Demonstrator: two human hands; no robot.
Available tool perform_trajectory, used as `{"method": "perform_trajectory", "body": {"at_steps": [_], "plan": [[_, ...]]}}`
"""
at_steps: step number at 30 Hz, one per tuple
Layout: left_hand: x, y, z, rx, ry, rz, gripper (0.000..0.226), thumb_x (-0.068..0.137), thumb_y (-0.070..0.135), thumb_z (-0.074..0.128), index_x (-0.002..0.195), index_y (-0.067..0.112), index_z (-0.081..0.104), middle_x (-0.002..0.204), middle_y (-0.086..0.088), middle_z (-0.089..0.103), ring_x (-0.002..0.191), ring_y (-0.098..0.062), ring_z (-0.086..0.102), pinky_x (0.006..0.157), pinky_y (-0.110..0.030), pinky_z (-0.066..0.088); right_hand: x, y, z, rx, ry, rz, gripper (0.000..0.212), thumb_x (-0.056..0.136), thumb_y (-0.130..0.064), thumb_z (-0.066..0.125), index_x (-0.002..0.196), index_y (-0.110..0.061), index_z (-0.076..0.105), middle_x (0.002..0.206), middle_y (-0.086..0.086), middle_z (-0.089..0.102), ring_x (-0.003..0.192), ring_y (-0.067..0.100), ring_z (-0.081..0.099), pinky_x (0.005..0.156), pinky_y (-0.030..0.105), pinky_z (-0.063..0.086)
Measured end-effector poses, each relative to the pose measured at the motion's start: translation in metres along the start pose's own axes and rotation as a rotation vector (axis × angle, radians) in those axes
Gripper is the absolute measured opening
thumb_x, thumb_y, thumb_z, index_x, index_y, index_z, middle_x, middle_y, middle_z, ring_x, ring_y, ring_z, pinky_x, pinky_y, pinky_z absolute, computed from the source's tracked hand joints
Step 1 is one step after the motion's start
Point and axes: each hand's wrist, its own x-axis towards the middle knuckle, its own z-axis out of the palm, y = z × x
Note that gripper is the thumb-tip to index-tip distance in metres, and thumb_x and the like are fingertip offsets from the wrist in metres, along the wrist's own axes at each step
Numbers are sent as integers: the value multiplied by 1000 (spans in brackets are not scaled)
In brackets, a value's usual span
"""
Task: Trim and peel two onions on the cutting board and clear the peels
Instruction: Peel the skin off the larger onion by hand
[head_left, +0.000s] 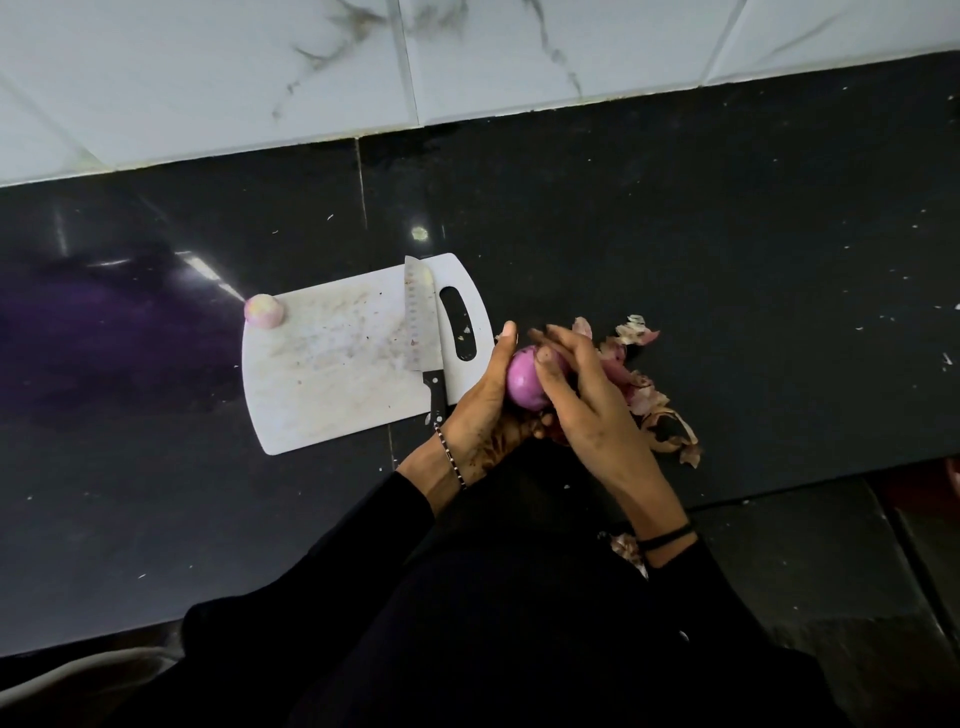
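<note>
A purple onion (525, 383) is held above the table (727, 234), just to the right of the cutting board (332, 374), between both hands. The left hand (485, 410) is cupped under and around the onion's left side, its fingers (522, 428) curled beneath it and its thumb raised along the onion's edge. The right hand (597, 410) is laid over the onion from the right; its thumb is pressed on the smooth purple skin, and its fingers (558, 343) are stretched across the far side, so that the onion is gripped between them. Whether a strip of skin is also pinched there cannot be told.

A peeled onion (264, 310), pale and pinkish, is set on the far left corner of the white cutting board. A knife (422, 322) is laid on the board beside its handle slot, blade pointing away from the person and black handle reaching over the near edge. A loose heap of peels (641, 387) is spread on the black table just right of the hands, partly hidden behind them. A beaded bracelet (451, 454) is worn on the left wrist and a dark band (667, 535) on the right
</note>
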Motion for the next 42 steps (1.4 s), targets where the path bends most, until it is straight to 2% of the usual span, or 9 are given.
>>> {"method": "perform_trajectory", "body": {"at_steps": [7,11,14,17,22,26,31,37,42], "plan": [[2,0,-1,-7,20,49,61,98,64,34,93,13,69,76,-7,65,59,-15,56,47,-22,46,6,5,10,-119,122,-45,56,97,-58,47,141,-24,48,125,-15,58,114,-2,57,86,4,46],[3,-3,-3,-15,20,22,64,96,67,34,88,15,71,75,-9,63,56,-15,54,48,-21,47,6,2,12,-144,180,-51,51,97,-58,43,128,-19,57,114,-10,66,103,-7,61,80,3,45],[3,-4,-4,-23,13,-9,67,95,69,32,92,15,71,72,-7,65,53,-13,57,49,-21,50,6,-2,9,-83,234,-22,34,105,-46,33,110,-25,58,92,-16,62,86,-23,56,73,-3,39],[5,-4,-7,-17,-14,-37,74,93,72,30,100,8,67,68,-5,66,53,-12,56,49,-19,50,6,-5,8,-2,255,15,35,108,-45,28,119,-33,58,97,-32,55,90,-33,49,76,-7,36],[5,-6,-6,10,-44,-47,75,93,72,28,105,8,64,70,-3,69,54,-10,58,52,-19,48,5,-2,8,19,260,32,33,106,-52,27,116,-47,59,118,-24,62,120,-8,54,106,22,44],[8,-7,-8,40,-11,20,78,88,76,41,116,8,66,101,-15,72,85,-29,65,84,-38,51,4,-5,5,17,284,23,30,107,-48,31,108,-45,61,99,-44,61,103,-23,53,94,16,42],[8,-10,-12,127,47,137,73,83,72,43,108,9,70,100,-17,72,85,-23,68,77,-34,57,7,-1,3,3,307,-25,32,105,-48,39,116,-29,63,109,-12,71,104,-4,64,93,23,50],[14,-21,-14,359,114,324,60,81,63,52,99,7,61,90,-6,65,76,-10,62,64,-21,52,13,-2,9,-152,290,-64,29,108,-40,38,119,-20,57,101,-12,67,92,-7,63,86,17,51],[17,-23,-16,425,74,426,74,81,61,58,114,-5,61,109,-22,67,93,-12,63,78,-19,53,19,-7,14,-123,268,12,42,108,-44,31,109,-11,57,90,10,68,80,11,65,74,26,52]]}}
